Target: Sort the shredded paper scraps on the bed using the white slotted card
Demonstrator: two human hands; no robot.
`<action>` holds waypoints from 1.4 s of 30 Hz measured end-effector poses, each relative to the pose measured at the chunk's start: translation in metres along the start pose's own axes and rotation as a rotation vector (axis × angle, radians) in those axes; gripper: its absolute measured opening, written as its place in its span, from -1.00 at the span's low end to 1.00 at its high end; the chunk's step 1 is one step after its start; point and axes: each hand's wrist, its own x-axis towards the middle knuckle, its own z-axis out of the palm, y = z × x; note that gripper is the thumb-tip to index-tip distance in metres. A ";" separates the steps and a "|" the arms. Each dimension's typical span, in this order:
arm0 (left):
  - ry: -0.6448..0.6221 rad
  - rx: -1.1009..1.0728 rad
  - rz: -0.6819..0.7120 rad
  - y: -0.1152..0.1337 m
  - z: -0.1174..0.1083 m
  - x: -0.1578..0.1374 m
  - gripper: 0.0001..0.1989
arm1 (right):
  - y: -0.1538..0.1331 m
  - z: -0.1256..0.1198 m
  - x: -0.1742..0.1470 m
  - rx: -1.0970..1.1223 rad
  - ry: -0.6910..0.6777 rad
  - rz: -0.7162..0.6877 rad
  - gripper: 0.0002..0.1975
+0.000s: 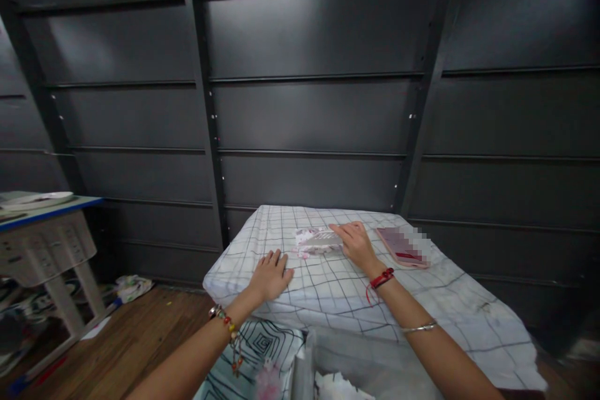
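Note:
My left hand (272,276) lies flat on the white checked cloth (323,287), fingers apart, holding nothing. To its right, my right hand (356,245) grips the right end of a small floral-patterned packet (314,241) with a grey face and pale lettering. The packet is close to the cloth; whether it touches it I cannot tell. Some pinkish pieces show at its lower left edge, too small to make out. Just right of my right hand lies a flat pink-edged object (398,247), partly blurred out.
In front of the cloth-covered surface stands a translucent plastic bin (375,356) with white pieces inside. Beside it is a teal cloth with black lines (262,340) and a pink fluffy thing (268,381). A blue-edged desk (51,206) stands left; a dark panelled wall (309,112) rises behind.

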 end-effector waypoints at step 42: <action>0.134 -0.028 -0.007 0.003 -0.005 -0.004 -0.55 | -0.017 -0.001 -0.014 -0.123 0.267 -0.090 -0.61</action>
